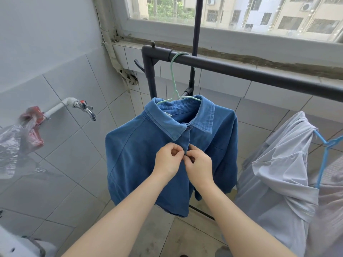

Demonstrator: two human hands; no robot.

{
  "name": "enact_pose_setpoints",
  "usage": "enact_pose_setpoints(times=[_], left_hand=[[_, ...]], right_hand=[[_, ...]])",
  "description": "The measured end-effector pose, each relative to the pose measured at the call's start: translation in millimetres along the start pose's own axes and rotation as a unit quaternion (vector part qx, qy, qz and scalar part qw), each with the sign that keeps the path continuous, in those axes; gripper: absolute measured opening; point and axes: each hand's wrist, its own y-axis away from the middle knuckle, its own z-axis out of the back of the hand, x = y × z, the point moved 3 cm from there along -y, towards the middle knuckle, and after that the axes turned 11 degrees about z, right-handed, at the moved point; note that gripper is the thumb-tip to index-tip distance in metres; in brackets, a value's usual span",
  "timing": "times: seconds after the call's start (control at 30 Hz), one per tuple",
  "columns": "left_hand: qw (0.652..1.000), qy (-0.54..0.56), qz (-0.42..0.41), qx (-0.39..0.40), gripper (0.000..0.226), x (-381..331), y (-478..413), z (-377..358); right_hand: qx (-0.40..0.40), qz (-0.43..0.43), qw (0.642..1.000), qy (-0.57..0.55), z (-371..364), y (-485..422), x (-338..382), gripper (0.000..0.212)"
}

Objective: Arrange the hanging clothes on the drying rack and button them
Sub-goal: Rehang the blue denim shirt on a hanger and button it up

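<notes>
At the blue shirt (141,164) placket, both hands' fingers (181,153) pinch.

A metal tap (85,108) sticks out from the tiled wall (78,138) on the left, a crumpled plastic bag (16,145) hangs beside it, and a window (241,13) shows apartment buildings (274,13) outside

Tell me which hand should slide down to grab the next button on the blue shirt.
Probably the left hand. Both hands pinch the blue shirt at its front placket just below the collar; the right hand lies across the placket edge and hides what lies below, while the left sits beside it, free to slide down.
</notes>
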Motion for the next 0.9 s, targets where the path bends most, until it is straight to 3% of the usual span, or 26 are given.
enact_pose_setpoints(times=[0.1, 0.2, 0.4, 0.57, 0.67, 0.7, 0.83, 0.9], left_hand=[[0.999, 0.027, 0.021, -0.010, 0.005, 5, -2, 1], [0.999, 0.017, 0.043, -0.004, 0.022, 9, -6, 2], [0.996, -0.086, -0.009, 0.005, 0.009, -1, -15, -9], [0.997, -0.083, 0.012, 0.002, 0.007, 5, -24, -5], [0.991, -0.128, 0.003, -0.028, 0.010, 5, -27, -4], [0.989, -0.139, -0.002, -0.043, 0.019, 5, -29, -5], [0.985, -0.145, -0.002, -0.091, 0.035, 1, -31, -9], [0.984, -0.148, -0.002, -0.098, 0.032, 1, -31, -5]], right_hand=[[0.000, -0.005, 1.000, -0.004, -4, 1, -2, 0.020], [0.013, 0.008, 1.000, -0.024, -5, 4, -4, 0.021], [0.055, -0.046, 0.995, -0.067, 4, -8, -21, 0.039], [0.166, -0.053, 0.975, -0.141, 0, -15, -27, 0.063], [0.238, -0.015, 0.966, -0.094, -6, -16, -33, 0.068], [0.219, -0.024, 0.972, -0.079, -7, -18, -35, 0.063], [-0.009, -0.124, 0.991, -0.051, 1, -28, -38, 0.027], [-0.033, -0.131, 0.991, -0.022, -2, -34, -38, 0.016]])
